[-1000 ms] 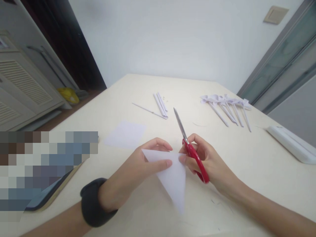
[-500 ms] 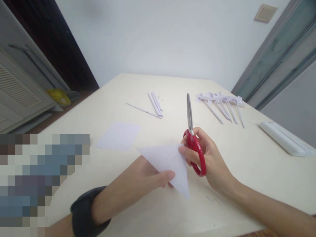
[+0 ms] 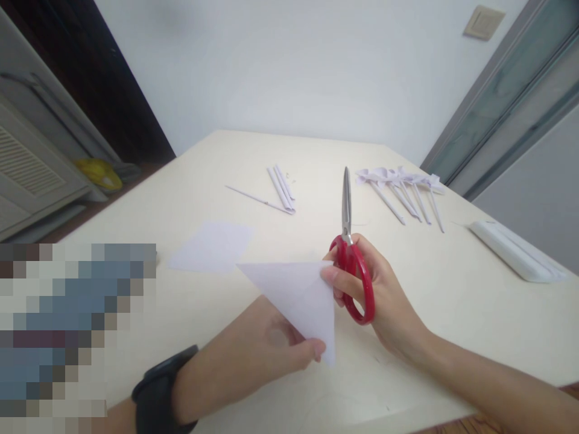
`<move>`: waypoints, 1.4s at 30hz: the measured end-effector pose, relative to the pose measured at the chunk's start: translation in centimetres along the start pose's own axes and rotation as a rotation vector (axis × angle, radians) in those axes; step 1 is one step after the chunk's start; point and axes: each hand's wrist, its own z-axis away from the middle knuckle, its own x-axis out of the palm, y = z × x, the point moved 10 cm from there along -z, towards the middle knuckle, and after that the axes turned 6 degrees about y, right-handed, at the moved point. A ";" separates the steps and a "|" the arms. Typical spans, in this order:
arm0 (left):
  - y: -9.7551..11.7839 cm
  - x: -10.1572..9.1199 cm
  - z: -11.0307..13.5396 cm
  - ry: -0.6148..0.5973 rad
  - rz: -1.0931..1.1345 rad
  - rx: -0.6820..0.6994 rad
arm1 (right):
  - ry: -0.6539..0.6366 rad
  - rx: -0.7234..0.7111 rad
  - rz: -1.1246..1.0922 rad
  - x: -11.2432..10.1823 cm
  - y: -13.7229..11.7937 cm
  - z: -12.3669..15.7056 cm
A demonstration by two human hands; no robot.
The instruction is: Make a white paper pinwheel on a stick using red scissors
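A white sheet of paper folded into a triangle (image 3: 301, 295) is held above the table between both hands. My left hand (image 3: 280, 340) pinches its lower corner, thumb in front and the other fingers partly hidden behind the paper. With thumb and fingers, my right hand (image 3: 371, 283) grips the upper right corner. The same hand also carries red-handled scissors (image 3: 357, 274), their blades closed and pointing away from me. Flat on the table, left of the triangle, lies another white paper sheet (image 3: 212, 246).
Several paper pinwheels on sticks (image 3: 402, 187) lie at the back right. Rolled paper tubes (image 3: 281, 188) and a thin stick (image 3: 257, 199) lie at the back middle. A white flat package (image 3: 515, 250) is by the right edge. The wall (image 3: 298, 72) stands behind the table (image 3: 316, 154).
My left hand has slid down along the folded paper towards its lower corner. The triangle has turned slightly, its top edge now nearly level. My right hand still holds paper and scissors.
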 end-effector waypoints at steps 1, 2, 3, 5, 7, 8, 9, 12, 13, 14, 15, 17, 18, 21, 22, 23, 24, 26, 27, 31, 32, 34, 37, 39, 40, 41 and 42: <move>0.0 -0.3 -0.1 0.007 0.009 0.002 | -0.020 0.020 0.005 0.1 0.1 -0.1; 0.1 -0.7 -0.1 0.016 0.028 0.002 | -0.043 0.035 0.011 0.2 0.2 -0.2; 0.1 -1.1 -0.1 0.033 0.057 0.007 | -0.067 0.046 0.020 0.3 0.2 -0.3; 0.4 -2.5 -0.2 0.105 0.124 0.041 | -0.109 0.055 0.039 0.5 0.2 -0.5; 0.7 -4.3 -0.1 0.214 0.180 0.092 | -0.157 0.072 0.050 1.0 0.4 -0.4; 0.9 -5.1 0.0 0.263 0.199 0.114 | -0.188 0.089 0.054 1.3 0.7 -0.2; 1.0 -5.8 0.1 0.307 0.213 0.131 | -0.217 0.113 0.060 1.6 1.0 0.0; 1.2 -7.4 0.5 0.415 0.234 0.153 | -0.282 0.181 0.088 2.3 2.2 0.8; 1.3 -7.7 0.6 0.440 0.231 0.159 | -0.299 0.191 0.093 2.5 2.4 1.0; 1.4 -8.0 0.7 0.462 0.227 0.170 | -0.315 0.193 0.091 2.7 2.5 1.2; 1.5 -8.2 0.8 0.479 0.225 0.185 | -0.336 0.187 0.081 2.8 2.6 1.3; 1.8 -8.6 0.9 0.520 0.235 0.215 | -0.385 0.172 0.051 3.3 2.4 1.5; 1.8 -8.8 1.0 0.543 0.243 0.225 | -0.405 0.168 0.038 3.4 2.3 1.6; 1.7 -9.3 1.1 0.601 0.265 0.228 | -0.439 0.163 0.036 3.9 2.1 1.8; 1.7 -9.4 1.1 0.611 0.271 0.224 | -0.440 0.163 0.045 3.9 2.0 1.8; 1.7 -9.4 1.1 0.618 0.274 0.221 | -0.443 0.159 0.056 4.1 1.9 1.9; 1.6 -9.5 1.1 0.626 0.274 0.217 | -0.447 0.154 0.068 4.2 1.7 1.9; 1.7 -9.6 1.2 0.637 0.263 0.211 | -0.447 0.129 0.092 4.4 1.3 1.9; 1.7 -9.6 1.2 0.642 0.254 0.213 | -0.437 0.111 0.108 4.3 1.1 1.9; 1.8 -9.6 1.2 0.642 0.259 0.233 | -0.334 -0.020 0.190 3.1 0.2 1.2; 1.8 -9.5 1.1 0.634 0.266 0.233 | -0.328 -0.040 0.203 2.9 0.1 1.2; 1.8 -9.4 1.0 0.615 0.269 0.233 | -0.383 -0.049 0.202 3.1 0.3 1.5; 2.1 -9.2 1.1 0.597 0.235 0.235 | -0.513 0.006 0.177 4.1 1.0 2.5; 2.3 -9.2 1.2 0.594 0.207 0.232 | -0.540 0.057 0.174 4.5 1.4 2.9; 2.3 -9.2 1.2 0.590 0.193 0.225 | -0.538 0.077 0.181 4.5 1.6 3.0; 2.3 -9.1 1.2 0.586 0.177 0.218 | -0.532 0.087 0.185 4.6 1.6 3.0; 2.3 -9.1 1.2 0.581 0.161 0.213 | -0.526 0.091 0.189 4.6 1.7 3.0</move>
